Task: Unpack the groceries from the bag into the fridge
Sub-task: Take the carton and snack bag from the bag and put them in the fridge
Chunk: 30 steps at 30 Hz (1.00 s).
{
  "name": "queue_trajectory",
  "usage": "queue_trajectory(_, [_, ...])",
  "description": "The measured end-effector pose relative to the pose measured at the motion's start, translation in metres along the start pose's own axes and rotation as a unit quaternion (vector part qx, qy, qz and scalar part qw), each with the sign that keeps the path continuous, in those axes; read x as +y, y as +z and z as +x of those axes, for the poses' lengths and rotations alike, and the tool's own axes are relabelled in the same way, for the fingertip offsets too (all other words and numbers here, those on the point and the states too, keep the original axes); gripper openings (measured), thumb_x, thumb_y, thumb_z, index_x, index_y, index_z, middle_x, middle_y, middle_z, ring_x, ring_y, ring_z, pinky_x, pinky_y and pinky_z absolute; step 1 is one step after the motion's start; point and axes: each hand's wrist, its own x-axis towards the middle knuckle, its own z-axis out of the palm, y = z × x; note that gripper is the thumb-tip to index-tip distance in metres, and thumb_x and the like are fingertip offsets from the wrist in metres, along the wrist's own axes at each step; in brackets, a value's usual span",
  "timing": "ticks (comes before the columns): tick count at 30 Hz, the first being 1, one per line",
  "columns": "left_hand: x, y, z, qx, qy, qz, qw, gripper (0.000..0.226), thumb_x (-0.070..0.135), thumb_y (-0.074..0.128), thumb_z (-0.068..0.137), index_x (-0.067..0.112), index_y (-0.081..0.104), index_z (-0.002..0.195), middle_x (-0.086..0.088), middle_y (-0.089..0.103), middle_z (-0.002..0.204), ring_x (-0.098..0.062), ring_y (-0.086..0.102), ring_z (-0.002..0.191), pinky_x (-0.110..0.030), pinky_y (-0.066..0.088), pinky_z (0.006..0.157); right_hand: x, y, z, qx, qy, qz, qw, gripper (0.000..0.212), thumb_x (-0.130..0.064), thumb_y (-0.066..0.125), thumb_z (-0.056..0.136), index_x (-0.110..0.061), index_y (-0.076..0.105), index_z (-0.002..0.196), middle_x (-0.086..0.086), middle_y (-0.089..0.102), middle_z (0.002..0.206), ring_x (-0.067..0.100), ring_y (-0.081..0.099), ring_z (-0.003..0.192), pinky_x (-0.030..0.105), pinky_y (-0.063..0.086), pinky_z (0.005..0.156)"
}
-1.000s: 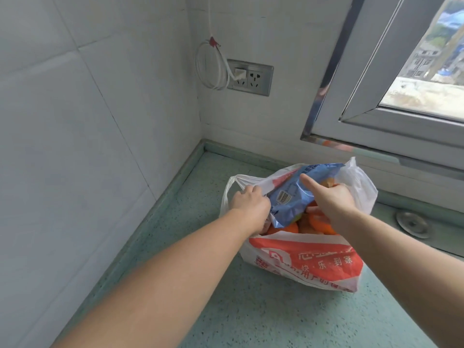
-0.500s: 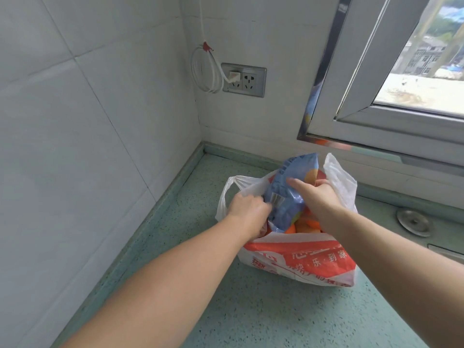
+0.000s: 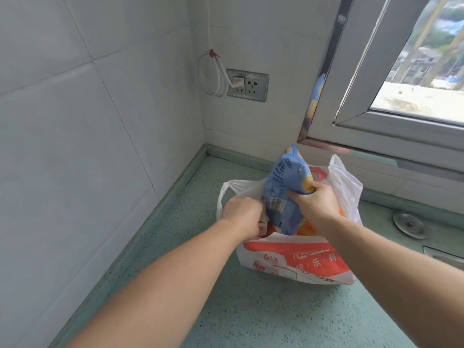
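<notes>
The bag (image 3: 296,262) could tip, spilling oranges, if my left fingers (image 3: 253,217), curled on its rim, slip while my right fingers (image 3: 298,197), clamped on the blue packet (image 3: 283,194), pull.

1. Bright, even daylight enters through the grey-framed glass window (image 3: 411,79) at upper right.
2. Shadows are soft and faint on the speckled green stone countertop (image 3: 251,310).
3. Wide-angle distortion bends the white glazed wall tiles (image 3: 75,121) near the edges.

Thin plastic bag (image 3: 296,262); glossy blue packet (image 3: 283,194) (crinkled film); speckled matt counter (image 3: 251,317).
</notes>
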Motion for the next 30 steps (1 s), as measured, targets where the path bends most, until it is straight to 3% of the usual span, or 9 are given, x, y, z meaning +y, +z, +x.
queue_trajectory(5, [-0.003,-0.008,0.008,-0.014,-0.068,-0.112,0.991,0.025,0.028,0.067,0.08,0.019,0.065,0.104,-0.005,0.067,0.102,-0.03,0.062,0.1,-0.031,0.047,0.071,-0.014,-0.027,-0.014,0.025,-0.037,0.022,0.999,0.008,-0.023,0.073,0.08,-0.02,0.066,0.083,-0.001,0.069,0.079,0.021,0.065,0.078,0.035,0.053,0.069])
queue_trajectory(10, [-0.005,-0.022,0.016,0.008,-0.1,-0.187,0.977,0.027,0.041,0.071,0.075,0.021,0.067,0.093,-0.001,0.07,0.092,-0.025,0.066,0.086,-0.029,0.052,0.069,-0.023,-0.05,-0.036,0.05,-0.076,0.062,0.994,0.022,-0.014,0.072,0.081,-0.029,0.057,0.074,-0.015,0.057,0.072,0.0,0.053,0.066,0.005,0.039,0.048])
queue_trajectory(12, [-0.006,-0.034,0.018,0.044,-0.116,-0.233,0.964,0.031,0.047,0.069,0.071,0.024,0.066,0.09,0.002,0.069,0.088,-0.022,0.065,0.084,-0.029,0.05,0.069,-0.02,-0.055,-0.043,0.059,-0.072,0.054,0.994,0.014,-0.015,0.072,0.082,-0.024,0.062,0.081,-0.015,0.056,0.073,0.001,0.053,0.068,0.008,0.039,0.049])
queue_trajectory(15, [-0.002,-0.05,0.017,0.085,-0.121,-0.307,0.94,0.029,0.041,0.072,0.069,0.022,0.066,0.089,0.004,0.068,0.087,-0.02,0.063,0.085,-0.03,0.05,0.073,-0.015,-0.059,-0.05,0.079,-0.051,0.058,0.994,0.011,-0.015,0.073,0.081,-0.014,0.064,0.087,-0.01,0.053,0.073,0.001,0.052,0.066,0.016,0.041,0.053])
queue_trajectory(18, [0.004,-0.063,0.01,0.108,-0.1,-0.374,0.916,0.025,0.03,0.075,0.069,0.018,0.067,0.089,0.001,0.069,0.088,-0.019,0.063,0.084,-0.025,0.044,0.063,-0.016,-0.067,-0.057,0.096,-0.033,0.063,0.993,0.013,-0.02,0.076,0.078,-0.02,0.063,0.079,-0.003,0.066,0.08,0.01,0.06,0.07,0.024,0.045,0.054])
queue_trajectory(22, [0.012,-0.08,-0.003,0.134,-0.086,-0.412,0.897,0.028,0.03,0.077,0.07,0.015,0.066,0.092,0.0,0.069,0.088,-0.018,0.062,0.083,-0.027,0.046,0.063,-0.026,-0.084,-0.066,0.114,-0.034,0.082,0.99,0.014,-0.023,0.078,0.076,-0.023,0.063,0.076,-0.002,0.071,0.083,0.02,0.067,0.081,0.041,0.058,0.071])
queue_trajectory(28, [0.035,-0.107,-0.037,0.147,-0.155,-0.482,0.849,0.034,0.038,0.074,0.072,0.016,0.058,0.091,0.0,0.064,0.092,-0.02,0.063,0.086,-0.035,0.057,0.073,-0.034,-0.124,-0.103,0.135,-0.061,0.122,0.982,0.012,-0.024,0.076,0.076,-0.019,0.066,0.079,-0.001,0.071,0.081,0.019,0.064,0.074,0.029,0.046,0.057])
queue_trajectory(30, [0.049,-0.112,-0.053,0.123,-0.162,-0.504,0.84,0.034,0.038,0.073,0.073,0.015,0.058,0.091,-0.003,0.065,0.094,-0.02,0.064,0.083,-0.033,0.057,0.068,-0.031,-0.141,-0.121,0.141,-0.059,0.129,0.98,0.012,-0.023,0.076,0.076,-0.018,0.066,0.078,0.0,0.071,0.081,0.019,0.063,0.072,0.029,0.046,0.057])
